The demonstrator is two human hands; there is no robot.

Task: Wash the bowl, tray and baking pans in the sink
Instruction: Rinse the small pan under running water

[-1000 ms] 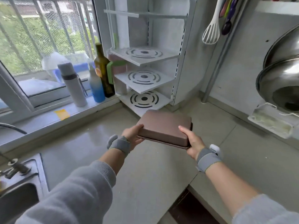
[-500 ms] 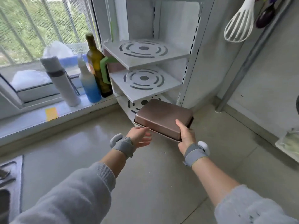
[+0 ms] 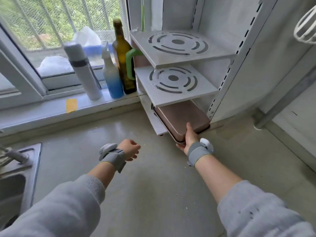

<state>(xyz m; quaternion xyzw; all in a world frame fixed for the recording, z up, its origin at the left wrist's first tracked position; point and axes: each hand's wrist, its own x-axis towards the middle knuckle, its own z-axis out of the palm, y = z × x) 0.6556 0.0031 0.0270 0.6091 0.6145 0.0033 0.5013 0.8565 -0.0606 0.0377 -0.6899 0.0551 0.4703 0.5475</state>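
A brown rectangular baking pan [image 3: 181, 117] lies upside down on the bottom shelf of the white corner rack [image 3: 179, 93], its near corner sticking out past the shelf edge. My right hand [image 3: 189, 139] grips that near corner, thumb on top. My left hand [image 3: 130, 149] hovers over the counter to the left of the rack, fingers loosely curled with nothing in them. The steel sink [image 3: 18, 182] shows at the lower left edge. No bowl or tray is in view.
On the window sill stand a white flask [image 3: 83, 72], a blue spray bottle [image 3: 112, 79] and a dark green glass bottle [image 3: 122, 55]. A green-handled thing [image 3: 130, 64] sits behind the rack. A white whisk [image 3: 306, 31] hangs at the upper right. The grey counter [image 3: 153, 177] spreads below.
The pan went from both hands in mid-air onto the rack's bottom shelf. My left hand let go and drew back to the left; my right hand still holds the pan.
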